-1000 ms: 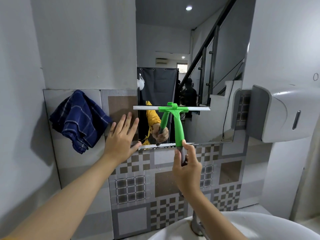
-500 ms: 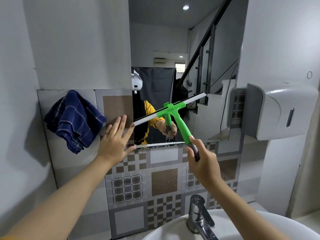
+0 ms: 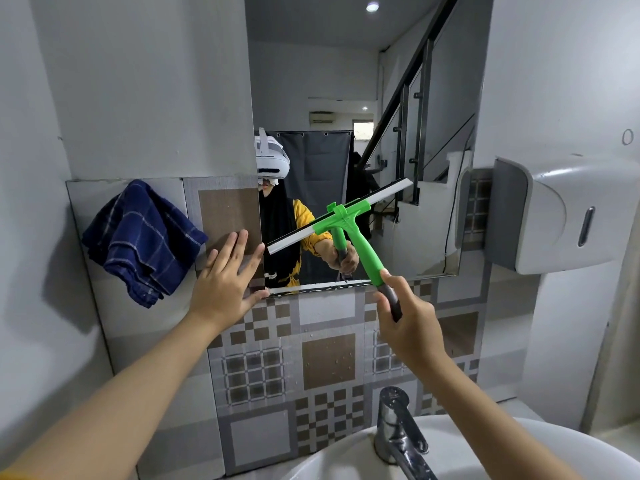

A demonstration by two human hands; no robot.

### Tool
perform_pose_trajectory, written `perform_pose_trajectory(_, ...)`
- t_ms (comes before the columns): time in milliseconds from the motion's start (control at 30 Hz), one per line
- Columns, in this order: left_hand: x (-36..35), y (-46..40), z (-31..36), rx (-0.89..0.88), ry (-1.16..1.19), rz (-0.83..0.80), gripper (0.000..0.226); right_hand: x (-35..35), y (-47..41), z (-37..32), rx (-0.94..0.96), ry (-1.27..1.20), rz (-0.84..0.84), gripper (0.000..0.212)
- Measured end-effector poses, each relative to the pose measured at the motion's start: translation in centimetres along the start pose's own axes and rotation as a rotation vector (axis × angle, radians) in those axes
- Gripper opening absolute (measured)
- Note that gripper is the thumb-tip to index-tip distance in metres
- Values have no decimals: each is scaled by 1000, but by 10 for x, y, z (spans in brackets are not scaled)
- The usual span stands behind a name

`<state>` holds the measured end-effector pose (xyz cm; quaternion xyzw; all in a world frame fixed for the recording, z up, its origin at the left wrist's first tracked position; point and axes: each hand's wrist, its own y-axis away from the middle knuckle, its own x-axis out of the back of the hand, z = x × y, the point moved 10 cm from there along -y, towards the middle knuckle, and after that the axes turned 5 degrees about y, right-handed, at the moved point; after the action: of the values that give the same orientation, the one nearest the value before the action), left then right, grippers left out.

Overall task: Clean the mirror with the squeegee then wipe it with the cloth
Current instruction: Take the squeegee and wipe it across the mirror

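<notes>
The wall mirror (image 3: 346, 81) hangs above a patterned tile backsplash. My right hand (image 3: 408, 320) grips the dark end of the green squeegee (image 3: 360, 247) handle. The squeegee's white blade is tilted, left end low near the mirror's lower left corner, right end high. It lies against the lower part of the glass. My left hand (image 3: 225, 278) presses flat with straight fingers on the tiles beside the mirror's left edge. A dark blue checked cloth (image 3: 142, 240) hangs on the wall to the left of that hand.
A white paper dispenser (image 3: 561, 216) juts from the right wall at mirror height. Below me are a chrome tap (image 3: 398, 434) and the rim of a white basin (image 3: 329, 455). Grey walls close in on both sides.
The squeegee blade has gone from level to tilted, right end raised. My right hand has shifted right and slightly down. The left hand stays on the tiles; my view has moved a little.
</notes>
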<state>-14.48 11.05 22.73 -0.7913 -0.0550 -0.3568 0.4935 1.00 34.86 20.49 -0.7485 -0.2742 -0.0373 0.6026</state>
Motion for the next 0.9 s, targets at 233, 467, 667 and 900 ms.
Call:
perform_pose_trajectory(233, 2, 0, 3, -6, 28, 25, 85, 12, 7, 28, -4, 36, -34, 35)
perform_pose_trajectory(467, 5, 0, 4, -12, 43, 60, 79, 34, 18, 75, -67, 49, -52, 31)
perform_pose_trajectory(667, 4, 1, 5, -19, 50, 72, 80, 48, 44, 122, -259, -35, -64, 28)
perform_pose_trajectory(900, 9, 1, 8, -17, 62, 72, 86, 36, 55, 114, -445, -189, -49, 21)
